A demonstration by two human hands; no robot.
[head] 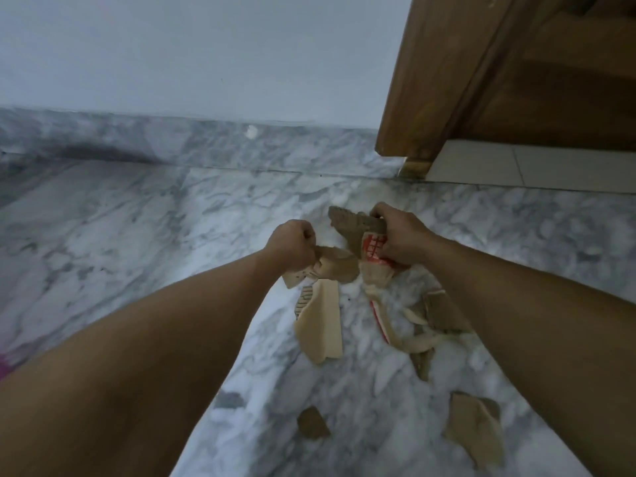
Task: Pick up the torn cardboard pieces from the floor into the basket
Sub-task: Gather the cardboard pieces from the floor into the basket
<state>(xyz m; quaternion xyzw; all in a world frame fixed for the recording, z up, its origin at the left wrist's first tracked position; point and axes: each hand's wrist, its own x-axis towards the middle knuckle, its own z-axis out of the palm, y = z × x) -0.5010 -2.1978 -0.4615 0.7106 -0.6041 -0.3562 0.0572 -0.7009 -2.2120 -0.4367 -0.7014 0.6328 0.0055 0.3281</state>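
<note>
Torn cardboard pieces [321, 325] lie scattered on the marble floor [137, 235], several gathered in the hands. The left hand [292, 244] is clenched on a crumpled piece; the right hand [401, 235] grips a bundle with red print. Step in hand, apparently: collecting. The next move calls for carrying the handfuls to the basket, which is not in view. A wooden door [481, 80] stands beyond; nothing blocks the remaining scraps.
</note>
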